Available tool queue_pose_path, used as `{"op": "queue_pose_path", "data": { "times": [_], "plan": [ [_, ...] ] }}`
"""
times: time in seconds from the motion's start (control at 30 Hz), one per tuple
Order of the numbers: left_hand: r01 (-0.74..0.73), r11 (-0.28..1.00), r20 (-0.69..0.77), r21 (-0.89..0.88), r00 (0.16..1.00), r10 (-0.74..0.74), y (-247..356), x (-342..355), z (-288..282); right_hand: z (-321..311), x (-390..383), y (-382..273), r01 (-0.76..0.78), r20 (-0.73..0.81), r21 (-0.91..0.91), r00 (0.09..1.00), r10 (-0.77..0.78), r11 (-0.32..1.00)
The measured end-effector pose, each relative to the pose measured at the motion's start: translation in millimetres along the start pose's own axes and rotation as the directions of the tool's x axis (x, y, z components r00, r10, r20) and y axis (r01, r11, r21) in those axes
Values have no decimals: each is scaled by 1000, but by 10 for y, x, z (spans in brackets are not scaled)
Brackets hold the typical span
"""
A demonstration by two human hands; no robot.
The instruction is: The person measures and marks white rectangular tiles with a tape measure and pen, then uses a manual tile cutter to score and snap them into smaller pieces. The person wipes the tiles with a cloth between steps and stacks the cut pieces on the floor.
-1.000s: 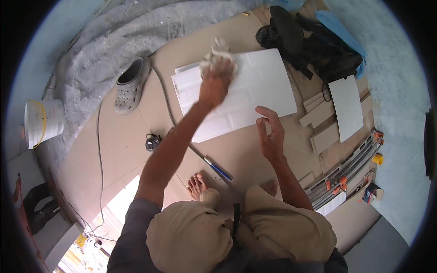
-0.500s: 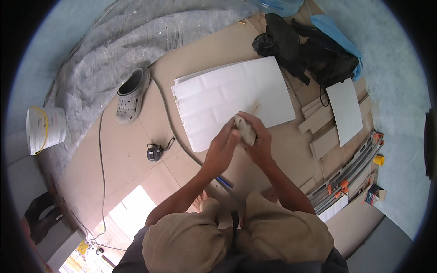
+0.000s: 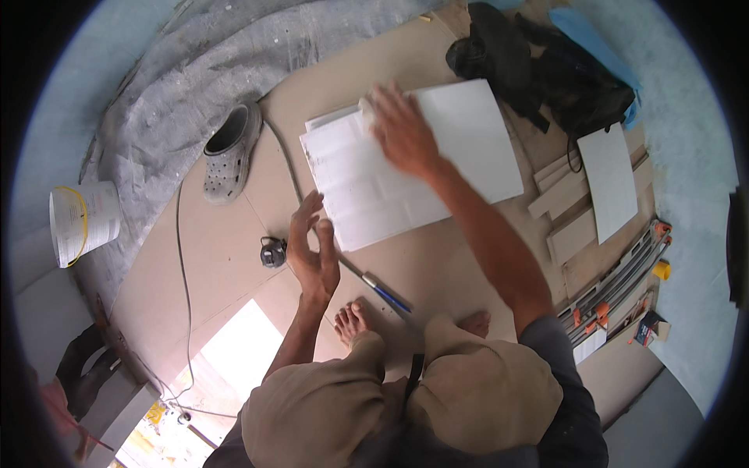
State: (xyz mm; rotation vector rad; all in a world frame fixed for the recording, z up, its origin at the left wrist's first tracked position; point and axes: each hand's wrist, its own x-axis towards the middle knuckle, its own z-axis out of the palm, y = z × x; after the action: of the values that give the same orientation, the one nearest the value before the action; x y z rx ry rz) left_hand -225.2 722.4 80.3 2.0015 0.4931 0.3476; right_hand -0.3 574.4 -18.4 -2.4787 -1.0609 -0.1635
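Observation:
A stack of white rectangular sheets, likely tiles, lies on the floor before me, with a faint brick-like relief on top. Over its far left part, my right hand presses down with a pale crumpled rag under its fingers; most of the rag is hidden and the hand is slightly blurred. My left hand hangs empty, fingers apart, beside the stack's near left corner. Close to it sits a small black tape measure. A blue pen-like tool lies between the stack and my feet.
A grey clog and a cable lie to the left, by a grey plastic sheet. A white bucket stands at far left. On the right are a black bag, beige tile strips, a white sheet and a tile cutter.
My hands have parted from around the rag. The right one has carried it forward and left onto the white stack. The left has dropped back to the left, empty and open.

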Motion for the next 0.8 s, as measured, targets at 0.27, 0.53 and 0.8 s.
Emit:
{"op": "queue_pose_path", "data": {
  "times": [0.27, 0.53, 0.8],
  "plan": [
    [63, 998, -120, 32, 991, -59, -106, -48, -213, -250, -402, -93, 195, 192, -61, 965, -180, 979],
    [-10, 1000, -93, -10, 996, 9, -134, 22, -123, 10, -802, -948, 233, 194, 231, 940, -280, 944],
    [-43, 999, -86, 18, 995, 45, -166, 12, 24, 269, 18, -436, 58, -57, 28, 997, -56, 998]
  ]
}}
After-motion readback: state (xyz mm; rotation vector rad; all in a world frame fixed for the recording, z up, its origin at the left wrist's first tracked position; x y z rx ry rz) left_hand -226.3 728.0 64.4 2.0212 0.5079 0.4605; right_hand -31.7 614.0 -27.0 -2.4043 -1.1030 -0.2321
